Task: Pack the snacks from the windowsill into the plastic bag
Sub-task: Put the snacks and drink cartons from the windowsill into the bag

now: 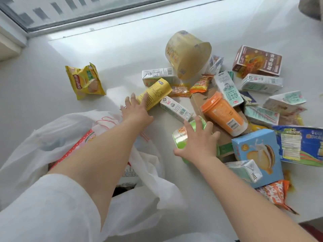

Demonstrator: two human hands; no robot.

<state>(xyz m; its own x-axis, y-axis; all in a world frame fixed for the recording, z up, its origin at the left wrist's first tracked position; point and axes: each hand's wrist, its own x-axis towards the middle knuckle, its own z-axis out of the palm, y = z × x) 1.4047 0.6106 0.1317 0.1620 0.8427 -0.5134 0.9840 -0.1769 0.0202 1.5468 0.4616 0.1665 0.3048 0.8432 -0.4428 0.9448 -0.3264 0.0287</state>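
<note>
A white plastic bag [148, 172] lies open at the lower left with a red-edged pack [75, 147] inside. My left hand [136, 110] reaches over it, fingers spread, touching the end of a yellow carton [157, 92]. My right hand [199, 142] presses down on a green snack pack [180, 137], fingers around its top. Snacks are scattered on the white windowsill [122, 55]: a yellow noodle bowl [187, 53], an orange cup [223, 114], a white milk carton [176, 109], a blue biscuit box [258, 154].
A yellow crisps bag [85, 81] lies apart at the left. A brown box [257, 61], several pale green milk cartons [262, 83] and a blue wrapper [300, 144] crowd the right. The window frame [104, 20] runs along the back. The sill's front edge is at lower right.
</note>
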